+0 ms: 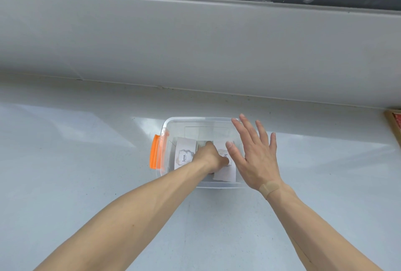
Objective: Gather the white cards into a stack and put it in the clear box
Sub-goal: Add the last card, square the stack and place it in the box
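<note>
A clear box (195, 120) with an orange latch (155, 153) stands on the pale table. Inside it lie white cards printed "love.": one on the left (184, 155), another on the right (226, 173). My left hand (209, 156) reaches down into the box between them, fingers curled, thumb on the right card. What lies under the palm is hidden. My right hand (253, 158) hovers flat over the box's right side, fingers spread, holding nothing. It covers the box's right wall.
The pale glossy table (86, 173) runs back to a grey wall ledge (195, 54) under a dark window frame. A wood-framed object (393, 125) pokes in at the right edge. A plaster (269, 187) is on my right wrist.
</note>
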